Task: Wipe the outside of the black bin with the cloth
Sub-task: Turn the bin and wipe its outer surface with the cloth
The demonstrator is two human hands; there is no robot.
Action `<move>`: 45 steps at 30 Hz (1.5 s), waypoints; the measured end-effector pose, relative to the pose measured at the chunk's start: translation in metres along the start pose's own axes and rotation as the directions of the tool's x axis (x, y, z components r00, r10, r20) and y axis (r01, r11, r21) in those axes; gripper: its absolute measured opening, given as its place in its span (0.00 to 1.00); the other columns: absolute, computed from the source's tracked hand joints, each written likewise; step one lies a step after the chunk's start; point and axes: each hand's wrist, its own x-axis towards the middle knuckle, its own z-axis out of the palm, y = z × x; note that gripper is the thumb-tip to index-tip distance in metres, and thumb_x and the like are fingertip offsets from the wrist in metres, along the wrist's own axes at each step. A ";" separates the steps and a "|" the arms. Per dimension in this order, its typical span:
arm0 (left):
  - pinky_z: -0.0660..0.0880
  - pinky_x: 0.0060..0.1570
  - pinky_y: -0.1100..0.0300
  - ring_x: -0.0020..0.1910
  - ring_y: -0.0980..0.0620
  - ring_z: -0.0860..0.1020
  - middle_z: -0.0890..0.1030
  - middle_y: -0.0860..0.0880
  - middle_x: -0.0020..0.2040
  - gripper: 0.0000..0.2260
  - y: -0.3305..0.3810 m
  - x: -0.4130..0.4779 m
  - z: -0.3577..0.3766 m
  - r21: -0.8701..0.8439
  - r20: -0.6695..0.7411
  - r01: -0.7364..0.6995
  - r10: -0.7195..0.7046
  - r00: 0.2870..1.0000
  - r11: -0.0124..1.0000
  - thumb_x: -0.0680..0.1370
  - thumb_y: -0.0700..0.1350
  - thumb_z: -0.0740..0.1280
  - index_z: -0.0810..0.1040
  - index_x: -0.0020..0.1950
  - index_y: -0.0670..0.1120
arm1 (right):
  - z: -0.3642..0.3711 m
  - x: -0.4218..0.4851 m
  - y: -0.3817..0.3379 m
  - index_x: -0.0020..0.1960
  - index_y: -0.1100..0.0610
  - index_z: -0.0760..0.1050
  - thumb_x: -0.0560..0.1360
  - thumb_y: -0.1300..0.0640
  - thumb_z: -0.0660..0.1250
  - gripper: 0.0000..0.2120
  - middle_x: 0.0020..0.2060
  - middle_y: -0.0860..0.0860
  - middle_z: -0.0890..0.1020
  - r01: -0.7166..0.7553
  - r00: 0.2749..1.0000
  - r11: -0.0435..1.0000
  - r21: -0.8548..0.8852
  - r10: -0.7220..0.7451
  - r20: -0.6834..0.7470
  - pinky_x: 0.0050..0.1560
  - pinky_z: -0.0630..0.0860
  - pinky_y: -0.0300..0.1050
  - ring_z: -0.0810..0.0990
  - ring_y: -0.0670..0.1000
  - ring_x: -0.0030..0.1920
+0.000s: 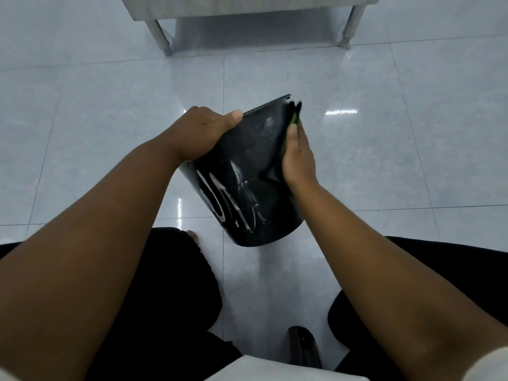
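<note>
The black bin (247, 193) is held tilted above the tiled floor, its base toward me and its rim pointing away. White smears and streaks mark its near side. My left hand (200, 133) grips the bin's left wall near the rim, thumb on top. My right hand (298, 158) presses flat against the bin's right side, holding a dark cloth with a green edge (294, 114) that pokes out beyond the fingertips near the rim. Most of the cloth is hidden under the palm.
A glossy light tiled floor (110, 119) lies all around. A metal-legged table or bench (247, 12) stands at the far edge. My dark-trousered knees and a bare foot (192, 236) sit below the bin. A black object (302, 345) lies on the floor near a white seat edge.
</note>
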 end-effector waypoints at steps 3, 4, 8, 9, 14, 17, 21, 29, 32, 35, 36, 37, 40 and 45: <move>0.70 0.42 0.54 0.37 0.46 0.73 0.74 0.38 0.37 0.36 0.001 -0.001 -0.001 -0.034 -0.022 -0.001 0.001 1.000 0.999 0.81 0.62 0.57 0.75 0.43 0.26 | 0.024 -0.029 -0.015 0.82 0.57 0.51 0.84 0.45 0.50 0.30 0.82 0.56 0.54 0.380 0.906 0.863 -0.332 -0.419 -0.053 0.80 0.53 0.55 0.52 0.55 0.82; 0.70 0.42 0.54 0.37 0.45 0.74 0.75 0.37 0.37 0.35 0.001 -0.001 -0.001 -0.034 -0.035 -0.001 0.000 0.999 0.999 0.82 0.62 0.57 0.75 0.43 0.26 | 0.030 -0.038 -0.009 0.82 0.59 0.51 0.84 0.45 0.51 0.31 0.82 0.58 0.52 0.458 0.855 0.768 -0.448 -0.518 -0.014 0.80 0.52 0.56 0.50 0.58 0.82; 0.75 0.47 0.48 0.40 0.41 0.78 0.81 0.31 0.42 0.34 0.000 -0.002 -0.004 -0.054 -0.062 0.021 -0.025 0.998 0.998 0.82 0.61 0.57 0.78 0.44 0.28 | 0.025 -0.046 0.025 0.80 0.56 0.61 0.82 0.44 0.61 0.31 0.80 0.59 0.59 0.742 0.573 0.318 -0.590 -0.757 0.313 0.79 0.53 0.64 0.55 0.63 0.81; 0.75 0.46 0.49 0.41 0.41 0.79 0.82 0.31 0.44 0.34 -0.002 -0.001 -0.006 -0.059 -0.059 0.025 -0.028 0.998 0.998 0.82 0.61 0.57 0.79 0.45 0.29 | 0.020 -0.045 0.032 0.79 0.55 0.63 0.81 0.43 0.62 0.31 0.80 0.59 0.60 0.781 0.526 0.271 -0.563 -0.772 0.357 0.78 0.53 0.65 0.55 0.63 0.81; 0.76 0.54 0.49 0.50 0.41 0.82 0.84 0.37 0.48 0.31 -0.012 0.004 -0.012 -0.088 -0.012 0.088 -0.089 0.996 0.992 0.80 0.63 0.58 0.83 0.48 0.35 | 0.000 -0.052 0.077 0.82 0.56 0.53 0.81 0.40 0.55 0.35 0.82 0.55 0.55 0.552 0.822 0.722 -0.417 -0.556 0.124 0.79 0.57 0.55 0.52 0.56 0.82; 0.76 0.56 0.49 0.50 0.45 0.82 0.85 0.42 0.47 0.24 -0.010 0.005 -0.013 -0.152 0.015 0.089 -0.088 0.996 0.984 0.80 0.63 0.60 0.85 0.44 0.45 | -0.007 -0.039 0.078 0.81 0.46 0.58 0.79 0.36 0.49 0.32 0.79 0.47 0.65 0.154 0.988 0.981 -0.121 -0.150 0.045 0.76 0.62 0.48 0.64 0.49 0.78; 0.77 0.51 0.53 0.45 0.47 0.84 0.86 0.40 0.44 0.22 -0.007 0.006 -0.007 -0.206 0.042 0.049 -0.041 0.998 0.977 0.80 0.60 0.63 0.86 0.41 0.45 | -0.018 -0.013 0.047 0.76 0.38 0.65 0.77 0.29 0.47 0.32 0.74 0.48 0.72 -0.280 0.958 0.956 0.090 0.272 0.092 0.75 0.65 0.59 0.70 0.55 0.74; 0.74 0.50 0.55 0.46 0.49 0.82 0.84 0.50 0.41 0.19 0.003 0.011 0.000 -0.214 0.082 0.089 -0.073 0.994 0.973 0.80 0.60 0.62 0.83 0.39 0.49 | 0.012 -0.031 0.006 0.82 0.56 0.53 0.81 0.39 0.55 0.35 0.82 0.59 0.52 0.591 0.755 0.512 -0.624 -0.622 0.205 0.80 0.49 0.60 0.49 0.62 0.82; 0.74 0.56 0.50 0.49 0.47 0.82 0.85 0.48 0.47 0.28 0.016 0.016 -0.009 -0.225 0.163 0.189 -0.155 0.974 0.956 0.75 0.71 0.56 0.85 0.43 0.51 | 0.035 -0.052 0.009 0.80 0.53 0.61 0.80 0.41 0.63 0.32 0.81 0.57 0.58 0.761 0.554 0.217 -0.611 -0.709 0.437 0.80 0.47 0.63 0.52 0.62 0.81; 0.71 0.62 0.47 0.56 0.46 0.79 0.83 0.46 0.55 0.37 0.017 0.021 -0.009 -0.063 0.096 0.128 -0.121 0.988 0.990 0.72 0.76 0.45 0.82 0.49 0.51 | 0.047 -0.056 0.011 0.77 0.53 0.68 0.80 0.45 0.64 0.28 0.80 0.53 0.63 0.857 0.353 -0.032 -0.514 -0.690 0.631 0.80 0.46 0.63 0.55 0.61 0.81; 0.71 0.62 0.48 0.57 0.46 0.78 0.82 0.45 0.58 0.38 0.013 0.023 -0.006 -0.041 0.044 0.119 -0.117 0.992 0.992 0.74 0.75 0.44 0.81 0.52 0.49 | 0.047 -0.054 0.010 0.77 0.53 0.68 0.79 0.44 0.64 0.28 0.80 0.51 0.63 0.867 0.316 -0.078 -0.492 -0.677 0.665 0.80 0.46 0.62 0.55 0.60 0.81; 0.70 0.60 0.49 0.58 0.46 0.77 0.81 0.46 0.59 0.37 0.010 0.023 -0.004 -0.036 0.001 0.131 -0.131 0.991 0.991 0.76 0.73 0.44 0.81 0.56 0.47 | 0.044 -0.050 0.009 0.77 0.52 0.68 0.79 0.43 0.64 0.29 0.80 0.51 0.64 0.874 0.301 -0.085 -0.478 -0.677 0.672 0.80 0.47 0.61 0.55 0.59 0.81; 0.70 0.55 0.51 0.52 0.44 0.77 0.81 0.44 0.52 0.33 -0.001 0.024 0.000 0.000 -0.072 0.100 -0.100 0.992 0.995 0.81 0.66 0.48 0.81 0.49 0.41 | 0.030 -0.035 0.007 0.78 0.53 0.67 0.77 0.41 0.66 0.33 0.79 0.52 0.65 0.855 0.415 0.134 -0.501 -0.755 0.507 0.79 0.51 0.63 0.57 0.60 0.81; 0.70 0.45 0.58 0.43 0.49 0.78 0.82 0.47 0.42 0.31 -0.014 0.017 0.005 -0.144 -0.037 0.092 -0.098 0.994 0.985 0.82 0.62 0.52 0.82 0.42 0.39 | 0.000 0.001 0.013 0.82 0.50 0.56 0.81 0.40 0.57 0.33 0.81 0.51 0.60 0.370 0.922 0.903 -0.219 -0.329 0.202 0.80 0.55 0.52 0.57 0.54 0.81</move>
